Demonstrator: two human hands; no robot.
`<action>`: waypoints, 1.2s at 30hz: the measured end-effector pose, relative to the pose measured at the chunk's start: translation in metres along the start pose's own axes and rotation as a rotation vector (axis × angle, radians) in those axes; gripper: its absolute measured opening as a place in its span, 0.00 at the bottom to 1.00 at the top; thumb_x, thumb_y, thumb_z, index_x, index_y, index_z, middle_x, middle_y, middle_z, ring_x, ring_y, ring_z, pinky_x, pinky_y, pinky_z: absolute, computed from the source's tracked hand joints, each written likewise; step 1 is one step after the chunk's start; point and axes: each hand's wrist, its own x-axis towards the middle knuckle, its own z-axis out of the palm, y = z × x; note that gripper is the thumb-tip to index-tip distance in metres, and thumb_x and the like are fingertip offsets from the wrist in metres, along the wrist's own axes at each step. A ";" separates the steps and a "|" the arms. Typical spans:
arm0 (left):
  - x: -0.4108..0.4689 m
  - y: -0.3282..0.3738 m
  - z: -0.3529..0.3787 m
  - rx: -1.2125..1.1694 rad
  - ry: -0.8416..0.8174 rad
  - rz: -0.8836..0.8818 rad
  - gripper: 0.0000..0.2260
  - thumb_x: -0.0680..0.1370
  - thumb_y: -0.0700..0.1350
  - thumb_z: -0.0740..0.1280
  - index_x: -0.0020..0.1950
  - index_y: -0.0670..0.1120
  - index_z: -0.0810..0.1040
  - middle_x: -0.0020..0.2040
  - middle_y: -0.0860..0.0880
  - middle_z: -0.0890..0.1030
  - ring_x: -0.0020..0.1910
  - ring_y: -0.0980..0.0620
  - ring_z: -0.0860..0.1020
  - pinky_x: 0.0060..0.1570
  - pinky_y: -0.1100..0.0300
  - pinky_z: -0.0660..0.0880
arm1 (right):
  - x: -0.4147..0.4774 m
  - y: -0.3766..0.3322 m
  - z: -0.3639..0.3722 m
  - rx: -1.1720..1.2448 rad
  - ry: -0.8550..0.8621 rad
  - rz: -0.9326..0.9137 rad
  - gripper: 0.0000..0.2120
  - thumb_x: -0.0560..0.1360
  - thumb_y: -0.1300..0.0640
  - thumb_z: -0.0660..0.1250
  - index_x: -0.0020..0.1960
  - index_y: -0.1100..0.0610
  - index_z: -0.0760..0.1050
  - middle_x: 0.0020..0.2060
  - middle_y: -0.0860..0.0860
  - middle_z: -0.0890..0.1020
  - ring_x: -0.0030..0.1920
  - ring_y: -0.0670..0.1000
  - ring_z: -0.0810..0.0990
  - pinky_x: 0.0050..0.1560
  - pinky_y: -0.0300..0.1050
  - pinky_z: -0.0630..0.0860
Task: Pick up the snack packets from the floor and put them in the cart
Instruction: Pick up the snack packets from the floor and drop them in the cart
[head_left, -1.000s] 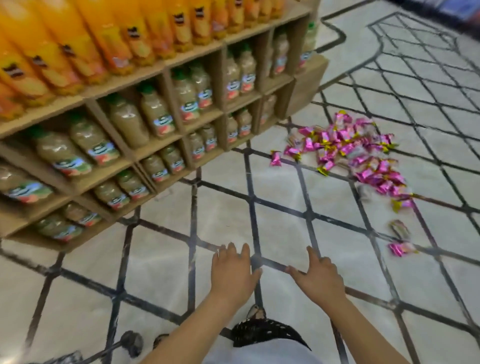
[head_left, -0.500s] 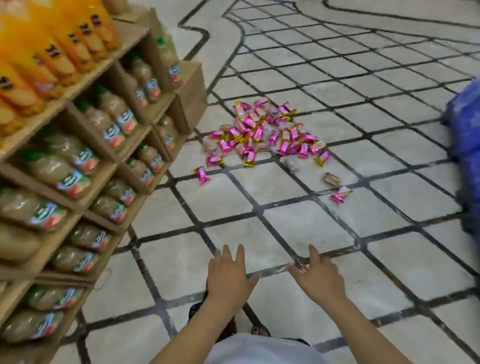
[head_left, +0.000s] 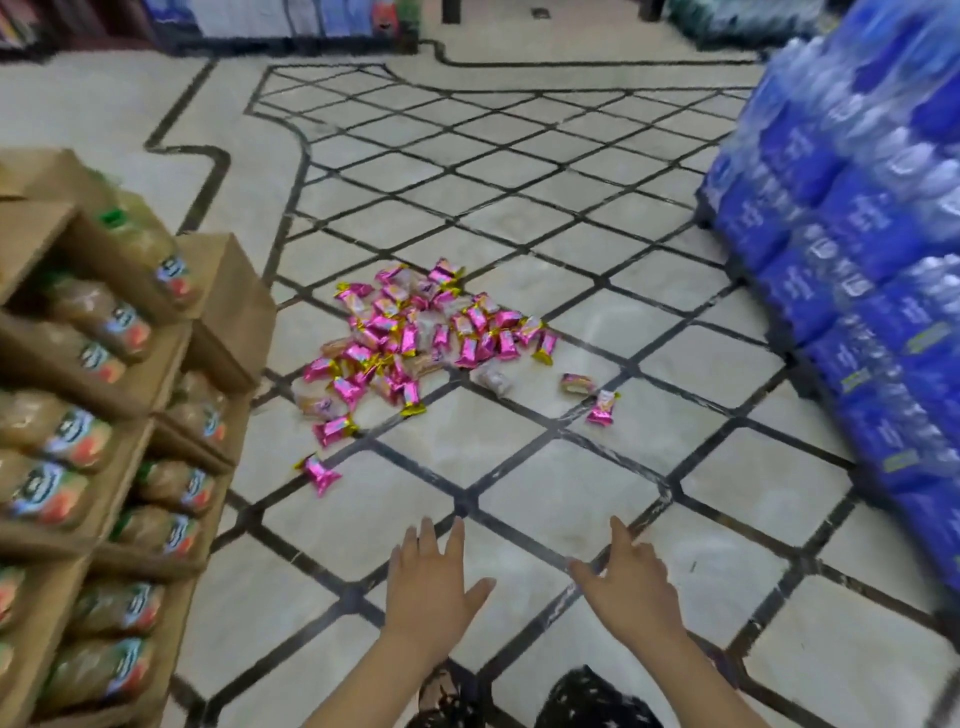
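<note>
— Marble floor (head_left: 519, 457) runs wide ahead of us, with the juice shelf (head_left: 228, 312) on our left and blue water packs (head_left: 857, 260) on our right. Where are the snack packets (head_left: 415, 338)?
— Heaped ahead, slightly left, well apart from us. The heap's long axis slants from near-left to far-right. One stray packet (head_left: 318, 472) lies nearest.
— Our hands?
— Left hand (head_left: 434, 587) and right hand (head_left: 631, 587) are both spread and empty, and the left is nearer that stray. We see no cart.

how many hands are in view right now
2. The left hand hangs open over the floor tiles at bottom centre; the right hand is beside it to the right, also open and empty. The snack packets lie further ahead, untouched.
</note>
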 end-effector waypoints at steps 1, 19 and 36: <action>0.011 0.001 -0.005 0.022 -0.003 0.021 0.37 0.79 0.68 0.52 0.80 0.51 0.45 0.80 0.40 0.49 0.78 0.40 0.50 0.76 0.46 0.52 | 0.004 -0.001 -0.002 -0.009 -0.004 0.012 0.40 0.76 0.33 0.56 0.79 0.49 0.45 0.71 0.57 0.65 0.69 0.59 0.65 0.66 0.54 0.68; 0.262 0.194 -0.121 0.191 -0.041 0.265 0.34 0.80 0.65 0.53 0.81 0.52 0.45 0.80 0.42 0.47 0.79 0.42 0.48 0.76 0.48 0.51 | 0.237 0.066 -0.165 -0.029 0.014 0.118 0.39 0.77 0.32 0.55 0.79 0.48 0.44 0.70 0.57 0.66 0.69 0.58 0.65 0.65 0.52 0.68; 0.535 0.231 -0.164 0.324 -0.216 0.345 0.35 0.80 0.65 0.54 0.80 0.53 0.41 0.79 0.38 0.51 0.78 0.39 0.51 0.75 0.46 0.53 | 0.476 0.053 -0.206 0.083 -0.217 0.495 0.39 0.76 0.34 0.58 0.79 0.48 0.48 0.69 0.59 0.67 0.68 0.61 0.67 0.65 0.54 0.70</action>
